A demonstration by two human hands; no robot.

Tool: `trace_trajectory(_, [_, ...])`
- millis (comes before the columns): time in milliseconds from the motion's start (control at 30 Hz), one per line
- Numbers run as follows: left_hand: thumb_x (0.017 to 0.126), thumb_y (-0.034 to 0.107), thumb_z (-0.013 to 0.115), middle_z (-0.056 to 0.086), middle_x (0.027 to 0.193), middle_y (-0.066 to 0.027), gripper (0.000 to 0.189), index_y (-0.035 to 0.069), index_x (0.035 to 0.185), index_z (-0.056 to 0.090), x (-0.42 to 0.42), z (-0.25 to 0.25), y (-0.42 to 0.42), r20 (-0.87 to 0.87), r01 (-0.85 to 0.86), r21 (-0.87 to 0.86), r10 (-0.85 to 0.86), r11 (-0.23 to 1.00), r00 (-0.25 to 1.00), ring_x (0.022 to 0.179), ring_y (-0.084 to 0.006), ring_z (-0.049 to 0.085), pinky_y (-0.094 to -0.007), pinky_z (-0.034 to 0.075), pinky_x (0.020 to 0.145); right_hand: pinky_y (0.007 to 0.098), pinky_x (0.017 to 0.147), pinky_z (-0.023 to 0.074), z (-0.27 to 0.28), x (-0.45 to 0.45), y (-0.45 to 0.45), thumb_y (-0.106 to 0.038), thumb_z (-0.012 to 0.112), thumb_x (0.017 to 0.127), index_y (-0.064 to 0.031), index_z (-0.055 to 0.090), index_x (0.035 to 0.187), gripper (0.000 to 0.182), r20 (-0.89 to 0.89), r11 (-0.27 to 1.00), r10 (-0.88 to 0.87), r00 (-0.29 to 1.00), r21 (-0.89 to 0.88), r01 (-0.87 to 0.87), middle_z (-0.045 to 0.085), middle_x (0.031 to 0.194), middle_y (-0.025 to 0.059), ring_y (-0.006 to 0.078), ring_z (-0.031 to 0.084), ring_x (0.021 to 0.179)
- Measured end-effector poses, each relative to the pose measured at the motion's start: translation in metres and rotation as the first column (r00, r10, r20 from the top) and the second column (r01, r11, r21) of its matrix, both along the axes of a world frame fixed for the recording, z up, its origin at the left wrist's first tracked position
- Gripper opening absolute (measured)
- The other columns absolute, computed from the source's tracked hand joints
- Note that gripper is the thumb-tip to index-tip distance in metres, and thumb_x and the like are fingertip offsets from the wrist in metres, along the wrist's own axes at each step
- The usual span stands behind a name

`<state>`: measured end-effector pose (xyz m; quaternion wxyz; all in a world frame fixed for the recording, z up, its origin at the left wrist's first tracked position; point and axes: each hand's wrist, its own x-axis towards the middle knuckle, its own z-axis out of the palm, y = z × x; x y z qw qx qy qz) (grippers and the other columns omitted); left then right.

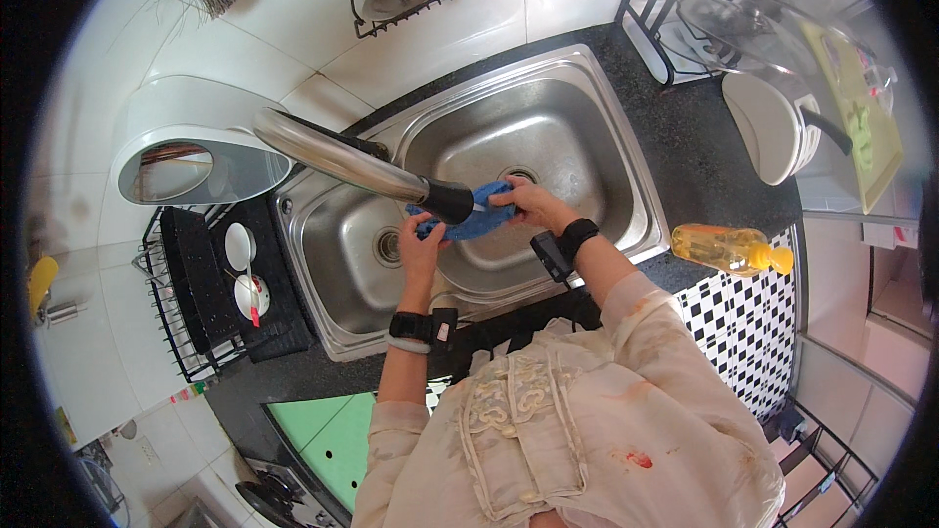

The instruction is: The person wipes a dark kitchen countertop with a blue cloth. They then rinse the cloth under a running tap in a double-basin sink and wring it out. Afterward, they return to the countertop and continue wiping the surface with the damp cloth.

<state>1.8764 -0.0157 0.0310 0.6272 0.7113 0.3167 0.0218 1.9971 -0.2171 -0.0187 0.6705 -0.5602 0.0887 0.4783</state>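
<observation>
A blue cloth [480,224] is stretched between my two hands, above the divider of a double stainless steel sink [623,183]. My left hand [420,246] grips its left end, over the edge of the smaller basin. At the cloth's right end, the fingers of my right hand [532,202] are closed on it, over the larger basin. The black-tipped faucet [345,161] reaches over the cloth and hides part of it; a pale streak, seemingly water, shows at its outlet.
A yellow dish soap bottle [722,249] lies or stands right of the sink. On a black tray at left are two white bowls [240,247]. A black dish rack [653,37] with lids occupies the back right. A wire shelf [367,15] hangs on the tiled wall.
</observation>
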Motion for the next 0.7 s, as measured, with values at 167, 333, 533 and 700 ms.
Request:
trace_trajectory(167, [0.083, 0.017, 0.068, 0.055, 0.106, -0.0095, 0.037, 0.001, 0.113, 0.052, -0.01, -0.023, 0.007, -0.143, 0.02, -0.06, -0.029, 0.998, 0.989, 0.091, -0.0205, 0.06, -0.0337, 0.055, 0.067, 0.0299, 0.054, 0.0464, 0.032, 0.004, 0.008, -0.023, 0.062, 0.088, -0.0102, 0.055, 0.106, 0.023, 0.131, 0.989, -0.004, 0.991, -0.148, 0.023, 0.059, 0.086, 0.0036, 0.0129, 0.057, 0.071])
trace_trajectory(333, [0.093, 0.038, 0.055, 0.051, 0.116, -0.0076, 0.047, 0.004, 0.123, 0.045, 0.015, 0.005, -0.054, -0.279, -0.038, -0.28, -0.044, 0.959, 0.959, 0.105, -0.0219, 0.055, -0.0403, 0.052, 0.08, 0.039, 0.077, 0.0486, 0.015, -0.01, 0.035, -0.013, 0.063, 0.079, 0.0002, 0.056, 0.109, 0.034, 0.603, 0.929, 0.322, 0.73, -0.348, -0.123, 0.061, 0.106, 0.0203, 0.0308, 0.06, 0.095])
trace_trajectory(533, [0.097, 0.033, 0.048, 0.056, 0.109, -0.0042, 0.034, 0.003, 0.112, 0.052, 0.01, -0.03, -0.043, 0.015, -0.04, -0.712, 0.072, 0.701, 0.997, 0.098, -0.0171, 0.057, -0.0349, 0.052, 0.076, 0.0401, 0.073, 0.0506, 0.044, -0.047, 0.044, -0.007, 0.057, 0.075, 0.0031, 0.059, 0.103, 0.029, 0.85, 0.968, 0.167, 0.499, -0.045, -0.247, 0.066, 0.096, 0.0181, 0.0347, 0.064, 0.085])
trace_trajectory(700, [0.095, 0.018, 0.049, 0.058, 0.104, -0.0102, 0.023, -0.004, 0.101, 0.054, 0.018, -0.036, -0.04, -0.13, -0.205, -0.715, 0.161, 0.668, 0.978, 0.096, -0.0211, 0.059, -0.0311, 0.056, 0.071, 0.0384, 0.08, 0.051, 0.035, -0.002, 0.002, -0.014, 0.056, 0.082, -0.0099, 0.056, 0.118, 0.036, 0.142, 0.927, 0.352, 0.925, 0.087, -0.366, 0.064, 0.107, 0.0111, 0.024, 0.058, 0.106])
